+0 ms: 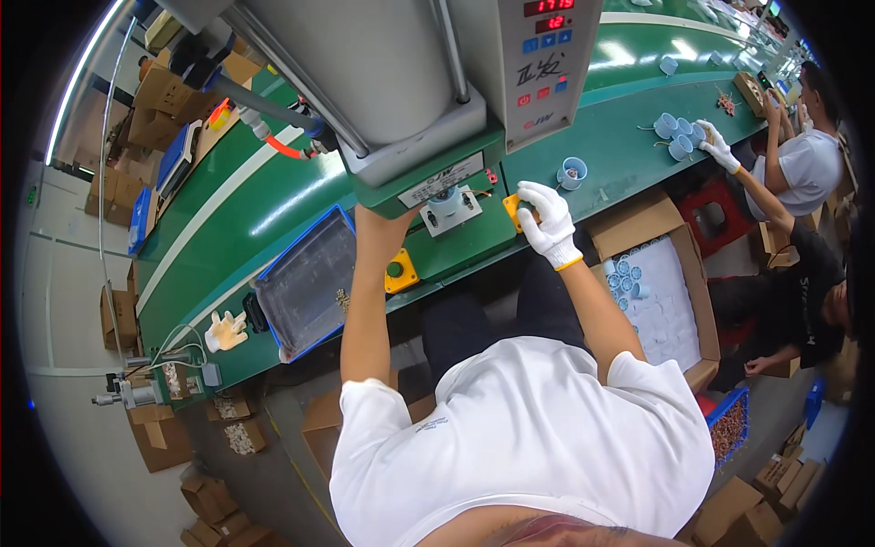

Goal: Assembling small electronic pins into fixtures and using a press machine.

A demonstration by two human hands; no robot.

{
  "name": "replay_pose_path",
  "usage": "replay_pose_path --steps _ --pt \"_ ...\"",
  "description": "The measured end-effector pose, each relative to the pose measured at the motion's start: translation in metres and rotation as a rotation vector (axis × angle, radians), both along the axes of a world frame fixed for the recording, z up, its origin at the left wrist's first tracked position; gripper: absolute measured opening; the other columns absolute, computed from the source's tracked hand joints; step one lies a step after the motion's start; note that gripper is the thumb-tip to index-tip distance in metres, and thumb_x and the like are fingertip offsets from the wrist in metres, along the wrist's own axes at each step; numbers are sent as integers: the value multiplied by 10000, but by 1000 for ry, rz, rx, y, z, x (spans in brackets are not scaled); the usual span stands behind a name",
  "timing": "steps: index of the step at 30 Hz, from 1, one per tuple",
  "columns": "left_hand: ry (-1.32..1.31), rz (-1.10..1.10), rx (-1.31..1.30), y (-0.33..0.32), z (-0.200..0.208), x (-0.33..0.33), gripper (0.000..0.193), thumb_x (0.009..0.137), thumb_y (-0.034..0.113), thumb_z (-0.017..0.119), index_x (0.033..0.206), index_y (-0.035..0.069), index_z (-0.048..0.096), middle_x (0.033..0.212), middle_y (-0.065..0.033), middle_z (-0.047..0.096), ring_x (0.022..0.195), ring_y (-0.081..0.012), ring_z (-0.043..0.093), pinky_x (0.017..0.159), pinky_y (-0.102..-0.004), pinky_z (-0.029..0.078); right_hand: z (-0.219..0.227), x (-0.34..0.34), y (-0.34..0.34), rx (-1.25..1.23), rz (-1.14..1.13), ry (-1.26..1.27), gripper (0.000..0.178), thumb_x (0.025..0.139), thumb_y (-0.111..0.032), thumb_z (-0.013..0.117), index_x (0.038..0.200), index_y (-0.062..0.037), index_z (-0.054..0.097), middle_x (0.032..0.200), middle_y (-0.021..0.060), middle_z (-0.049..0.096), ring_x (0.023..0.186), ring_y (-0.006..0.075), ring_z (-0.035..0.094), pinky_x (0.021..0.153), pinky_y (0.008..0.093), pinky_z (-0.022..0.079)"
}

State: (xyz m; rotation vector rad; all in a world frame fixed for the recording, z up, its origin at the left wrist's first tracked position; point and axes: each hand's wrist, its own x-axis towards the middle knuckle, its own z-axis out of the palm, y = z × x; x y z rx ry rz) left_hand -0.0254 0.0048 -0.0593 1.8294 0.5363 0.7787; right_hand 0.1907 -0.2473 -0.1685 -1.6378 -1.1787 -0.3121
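Well apart from the left hand (383,230), whose grip the press (387,91) hides from me, the gloved right hand (549,223) curls at a yellow button box (510,208) right of the press; underneath sits a light-blue cup (445,202).

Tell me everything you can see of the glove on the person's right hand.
The white glove looks like knitted fabric, with a yellow band edging its cuff. Worn on the right hand, it covers the fingers and ends at the wrist. Its fingers point away from the wearer, partly bent, over the yellow button box at the edge of the green bench. Whether it presses the button cannot be told.
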Motion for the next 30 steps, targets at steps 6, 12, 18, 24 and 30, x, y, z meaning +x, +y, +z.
replay_pose_path --steps 6,12,18,24,30 --pt "52 -322 239 17 16 40 302 878 86 939 1153 45 823 1060 -57 836 957 -158 777 845 -322 641 0 -2 -1 21 22 35 334 901 -129 758 1214 -14 737 1299 208 761 1192 415 724 1042 474 582" --pt "-106 -265 394 36 6 29 289 921 63 898 1199 43 822 1124 -86 833 989 -162 764 898 -318 623 2 -3 0 18 25 19 320 899 -125 760 1200 -17 739 1291 207 763 1187 422 724 1039 475 583" --pt "106 -76 284 10 -20 -27 378 901 66 905 1253 6 782 1149 -114 821 1010 -238 761 920 -361 601 20 0 0 43 83 -33 227 908 -94 746 1122 -17 745 1217 178 769 1137 419 729 1014 479 579" --pt "-17 26 463 -26 23 -8 287 925 76 902 1187 6 807 1108 -84 830 923 -159 744 856 -326 604 7 -1 -2 58 4 -85 224 889 -96 769 1102 -28 754 1163 153 782 1140 402 735 1012 475 580" --pt "68 -227 318 23 16 31 277 910 95 914 1162 27 821 1088 -75 829 957 -156 757 855 -330 615 3 -2 -2 69 32 -46 243 893 -112 768 1124 -38 754 1198 147 780 1168 396 728 1016 465 582"
